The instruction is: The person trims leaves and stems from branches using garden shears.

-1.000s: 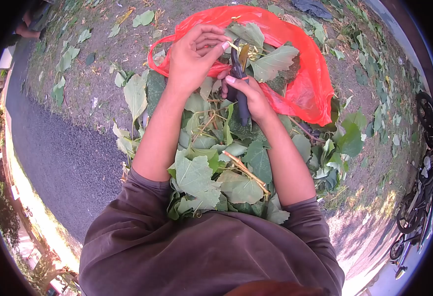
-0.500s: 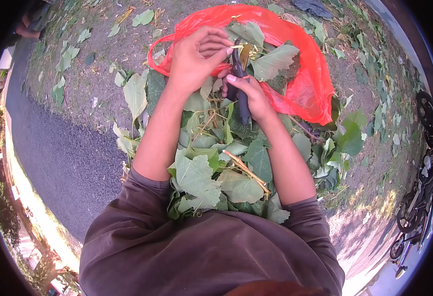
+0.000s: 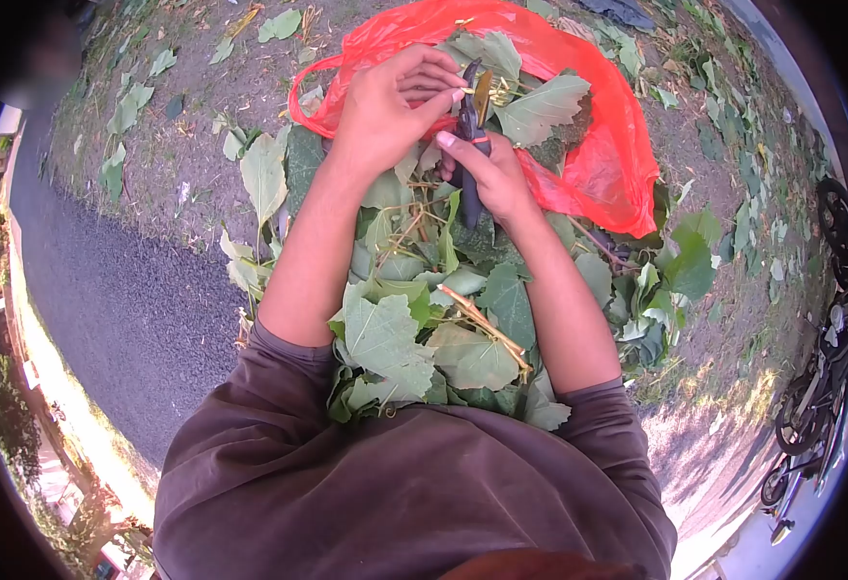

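My right hand (image 3: pixel 491 172) is closed around dark pruning shears (image 3: pixel 472 188), whose blades point up over the red plastic bag (image 3: pixel 622 174). My left hand (image 3: pixel 395 101) pinches a small pale stem piece (image 3: pixel 466 90) beside the blades, with thumb and index finger together. Large green leaves (image 3: pixel 545 108) and thin yellowish stems lie in the bag just right of the blades. Below my hands, a heap of leafy cuttings (image 3: pixel 380 338) covers my lap, with a cut brown branch (image 3: pixel 487 326) on top.
Leaves are scattered over the dirt ground (image 3: pixel 206 179) on both sides. Dark asphalt (image 3: pixel 114 300) lies at the left. Bicycles (image 3: pixel 805 416) stand along the right edge. A dark cloth (image 3: pixel 619 12) lies on the ground beyond the bag.
The shears and my right hand have shifted slightly up, and the shears stand a little more upright. My left hand has moved slightly. The person's arm at the far upper left is now blurred out.
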Tool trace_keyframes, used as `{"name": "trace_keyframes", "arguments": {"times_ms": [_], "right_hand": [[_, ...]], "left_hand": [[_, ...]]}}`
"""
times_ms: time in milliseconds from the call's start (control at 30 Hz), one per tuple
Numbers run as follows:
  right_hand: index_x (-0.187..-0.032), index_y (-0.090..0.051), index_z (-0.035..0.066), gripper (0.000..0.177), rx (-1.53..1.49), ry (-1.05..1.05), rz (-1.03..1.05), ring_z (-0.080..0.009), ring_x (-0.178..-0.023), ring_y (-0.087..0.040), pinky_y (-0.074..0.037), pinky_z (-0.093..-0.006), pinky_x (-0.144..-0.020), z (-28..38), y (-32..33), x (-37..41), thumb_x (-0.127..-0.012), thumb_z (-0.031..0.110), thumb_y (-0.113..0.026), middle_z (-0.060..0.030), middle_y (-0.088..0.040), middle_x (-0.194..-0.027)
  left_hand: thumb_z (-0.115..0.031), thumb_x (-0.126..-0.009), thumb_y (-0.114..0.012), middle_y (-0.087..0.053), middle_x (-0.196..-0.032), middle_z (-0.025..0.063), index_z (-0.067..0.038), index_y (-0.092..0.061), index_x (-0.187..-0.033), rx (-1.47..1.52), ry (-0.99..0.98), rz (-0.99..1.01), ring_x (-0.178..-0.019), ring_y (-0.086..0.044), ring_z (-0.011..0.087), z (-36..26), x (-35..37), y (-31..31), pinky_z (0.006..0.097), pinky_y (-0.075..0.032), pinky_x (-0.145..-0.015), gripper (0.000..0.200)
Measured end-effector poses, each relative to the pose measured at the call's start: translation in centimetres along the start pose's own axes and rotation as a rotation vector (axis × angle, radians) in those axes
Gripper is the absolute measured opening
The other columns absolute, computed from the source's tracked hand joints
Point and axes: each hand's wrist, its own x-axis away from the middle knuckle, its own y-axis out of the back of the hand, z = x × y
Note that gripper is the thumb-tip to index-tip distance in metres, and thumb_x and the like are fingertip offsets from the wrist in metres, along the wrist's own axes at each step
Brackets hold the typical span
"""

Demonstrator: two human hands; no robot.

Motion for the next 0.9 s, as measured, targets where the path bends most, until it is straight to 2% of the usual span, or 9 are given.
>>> {"name": "trace_keyframes", "arguments": {"times_ms": [200, 267, 467, 633, 900], "right_hand": [[-0.084, -0.063, 0.006, 0.032, 0.06, -0.027, -0.02, -0.0117, -0.062, -0.06, -0.048, -0.029, -0.06, -0.5, 0.1, -0.3, -0.099, 0.032, -0.075, -0.0011, -0.062, -0.068], [-0.087, -0.065, 0.005, 0.031, -0.066, -0.052, 0.033, -0.0125, -0.066, -0.061, -0.048, -0.0288, -0.064, 0.0, 0.1, -0.2, -0.1, 0.032, -0.072, -0.0012, -0.062, -0.072], [-0.099, -0.067, 0.004, 0.036, -0.117, -0.036, 0.106, -0.0133, -0.08, -0.062, -0.048, -0.0295, -0.076, 0.7, 0.0, 0.1, -0.103, 0.039, -0.064, -0.0023, -0.063, -0.083], [-0.104, -0.068, 0.003, 0.038, -0.095, -0.043, 0.102, -0.0137, -0.081, -0.062, -0.048, -0.0296, -0.077, 0.8, 0.0, 0.3, -0.103, 0.04, -0.065, -0.0027, -0.063, -0.083], [-0.111, -0.069, 0.002, 0.04, -0.064, -0.044, 0.123, -0.0139, -0.082, -0.063, -0.049, -0.0295, -0.078, 0.4, 0.4, 0.2, -0.102, 0.041, -0.066, -0.0032, -0.064, -0.085]], "left_hand": [[0.002, -0.092, -0.076, -0.076, -0.109, 0.0119, 0.003, -0.066, -0.117, -0.009, -0.023, -0.025, -0.105, -0.075, 0.0177, 0.2, 0.0, -0.2, 0.0306, -0.062, -0.093, 0.027], [0.002, -0.092, -0.076, -0.076, -0.109, 0.0117, 0.003, -0.066, -0.117, 0.012, -0.011, -0.036, -0.105, -0.075, 0.0174, 0.4, -0.1, -0.2, 0.0305, -0.062, -0.093, 0.027], [-0.001, -0.092, -0.078, -0.077, -0.11, 0.011, 0.002, -0.07, -0.118, 0.089, 0.032, -0.13, -0.104, -0.075, 0.0165, 0.1, -0.3, 0.1, 0.029, -0.061, -0.093, 0.028], [-0.006, -0.091, -0.081, -0.078, -0.103, 0.0093, 0.003, -0.075, -0.109, -0.03, 0.012, -0.1, -0.097, -0.075, 0.0138, 1.1, -0.5, 0.4, 0.0285, -0.059, -0.089, 0.02], [-0.006, -0.092, -0.081, -0.078, -0.099, 0.0082, 0.003, -0.075, -0.109, 0.028, 0.047, -0.124, -0.094, -0.074, 0.0127, 1.1, -0.4, 0.4, 0.0282, -0.059, -0.087, 0.02]]}}
